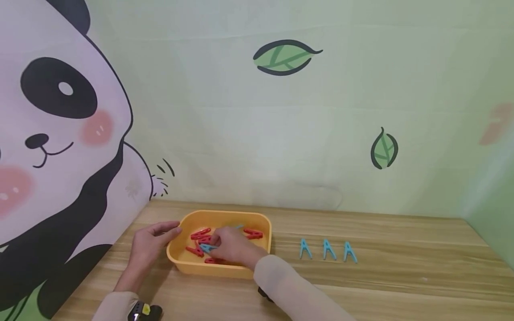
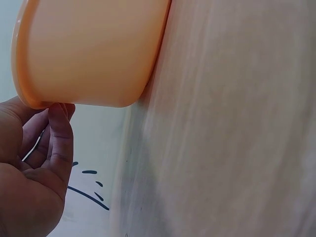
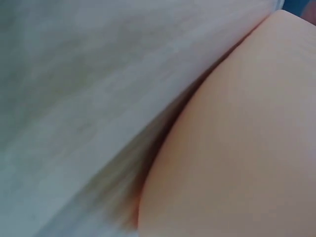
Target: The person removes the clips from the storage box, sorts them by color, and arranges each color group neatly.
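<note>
A yellow plastic basin (image 1: 217,270) stands on the wooden table with several red clothespins (image 1: 201,234) inside. At its left end my left hand (image 1: 145,247) holds the rim between thumb and fingers; in the left wrist view the fingertips meet the rim's underside. My right hand (image 1: 237,246) reaches down into the basin, its fingers pinching a blue clothespin (image 1: 206,248). Part of another blue clothespin (image 1: 238,226) shows behind that hand. The right wrist view is filled mostly by the basin's outer wall (image 3: 237,138), hiding the fingers.
Three blue clothespins lie in a row on the table right of the basin: a left one (image 1: 303,244), a middle one (image 1: 327,245) and a right one (image 1: 348,248). Behind the table rises a pale green backdrop (image 1: 225,133) printed with a panda and leaves.
</note>
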`<state>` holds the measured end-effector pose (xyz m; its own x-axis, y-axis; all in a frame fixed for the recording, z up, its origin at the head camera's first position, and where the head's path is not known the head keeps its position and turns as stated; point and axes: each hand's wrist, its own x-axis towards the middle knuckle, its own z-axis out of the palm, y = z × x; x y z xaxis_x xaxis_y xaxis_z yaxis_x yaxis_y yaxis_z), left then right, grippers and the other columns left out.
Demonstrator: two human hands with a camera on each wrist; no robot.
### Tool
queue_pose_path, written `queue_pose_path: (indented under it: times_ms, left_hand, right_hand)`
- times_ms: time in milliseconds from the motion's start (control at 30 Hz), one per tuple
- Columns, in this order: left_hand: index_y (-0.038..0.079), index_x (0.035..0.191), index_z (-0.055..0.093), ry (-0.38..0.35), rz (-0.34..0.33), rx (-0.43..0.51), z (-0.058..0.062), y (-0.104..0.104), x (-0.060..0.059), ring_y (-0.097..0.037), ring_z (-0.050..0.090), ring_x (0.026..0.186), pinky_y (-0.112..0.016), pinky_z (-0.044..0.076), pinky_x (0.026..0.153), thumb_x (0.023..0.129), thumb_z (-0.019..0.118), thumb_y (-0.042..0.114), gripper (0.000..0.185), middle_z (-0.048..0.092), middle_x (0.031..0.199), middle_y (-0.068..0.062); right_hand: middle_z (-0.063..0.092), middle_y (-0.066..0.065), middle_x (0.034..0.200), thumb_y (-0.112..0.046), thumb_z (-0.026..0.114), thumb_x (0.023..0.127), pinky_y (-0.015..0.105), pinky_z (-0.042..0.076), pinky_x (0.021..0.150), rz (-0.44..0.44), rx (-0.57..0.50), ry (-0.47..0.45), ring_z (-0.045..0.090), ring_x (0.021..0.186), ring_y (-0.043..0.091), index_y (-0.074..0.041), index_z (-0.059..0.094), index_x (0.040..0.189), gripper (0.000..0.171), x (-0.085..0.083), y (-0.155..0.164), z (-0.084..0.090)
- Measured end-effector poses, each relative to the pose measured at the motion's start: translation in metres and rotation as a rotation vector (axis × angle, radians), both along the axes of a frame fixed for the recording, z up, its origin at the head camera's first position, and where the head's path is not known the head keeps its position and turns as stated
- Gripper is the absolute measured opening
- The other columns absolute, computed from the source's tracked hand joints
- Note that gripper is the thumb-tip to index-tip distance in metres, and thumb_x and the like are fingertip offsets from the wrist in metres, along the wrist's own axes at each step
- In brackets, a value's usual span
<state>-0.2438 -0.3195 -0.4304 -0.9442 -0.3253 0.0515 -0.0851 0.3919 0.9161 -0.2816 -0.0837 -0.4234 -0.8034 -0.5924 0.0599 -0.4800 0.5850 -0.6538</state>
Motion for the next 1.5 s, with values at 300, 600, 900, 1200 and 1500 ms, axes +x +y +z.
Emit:
queue_pose_path:
  times_ms: [300, 600, 900, 1200, 1500]
  left_hand:
    - [0.003, 0.133, 0.073, 0.015, -0.003, -0.008, 0.001, 0.001, -0.001, -0.029, 0.064, 0.121, -0.013, 0.054, 0.081, 0.1, 0.078, 0.029, 0.043, 0.071, 0.135, -0.017]
    - [0.003, 0.134, 0.072, 0.017, -0.011, -0.006, 0.002, 0.001, 0.0, -0.028, 0.065, 0.12, -0.013, 0.055, 0.081, 0.1, 0.078, 0.029, 0.043, 0.071, 0.134, -0.016]
    - [0.004, 0.134, 0.073, 0.0, -0.011, 0.006, 0.001, 0.0, 0.0, -0.031, 0.063, 0.125, -0.012, 0.054, 0.082, 0.1, 0.079, 0.029, 0.043, 0.07, 0.136, -0.016]
    - [0.004, 0.133, 0.073, 0.01, -0.01, -0.011, -0.001, -0.001, -0.001, -0.031, 0.064, 0.123, -0.012, 0.054, 0.081, 0.1, 0.078, 0.03, 0.043, 0.071, 0.135, -0.016]
    - [0.004, 0.134, 0.073, 0.001, -0.012, -0.001, -0.002, -0.001, -0.001, -0.031, 0.064, 0.123, -0.013, 0.055, 0.082, 0.099, 0.079, 0.031, 0.045, 0.07, 0.137, -0.017]
  right_hand:
    - [0.07, -0.004, 0.086, -0.014, 0.087, 0.088, 0.023, 0.053, 0.077, -0.01, -0.019, -0.045, 0.058, 0.079, 0.012, -0.006, 0.078, 0.097, 0.015, -0.003, 0.003, 0.001]
    - [0.069, -0.005, 0.083, -0.014, 0.087, 0.089, 0.022, 0.052, 0.072, -0.015, -0.01, -0.045, 0.057, 0.076, 0.011, -0.007, 0.077, 0.092, 0.013, -0.002, 0.005, 0.002]
    - [0.067, -0.005, 0.084, -0.016, 0.086, 0.09, 0.024, 0.053, 0.068, -0.015, -0.061, -0.085, 0.059, 0.075, 0.014, -0.01, 0.075, 0.09, 0.013, 0.0, 0.009, 0.007]
    - [0.068, -0.008, 0.089, -0.018, 0.083, 0.094, 0.024, 0.055, 0.077, -0.01, -0.15, -0.06, 0.061, 0.083, 0.011, -0.012, 0.076, 0.097, 0.01, 0.003, 0.023, 0.022]
    - [0.067, -0.007, 0.088, -0.013, 0.084, 0.092, 0.024, 0.055, 0.077, 0.015, -0.251, 0.001, 0.061, 0.083, 0.01, -0.009, 0.074, 0.097, 0.012, 0.013, 0.051, 0.031]
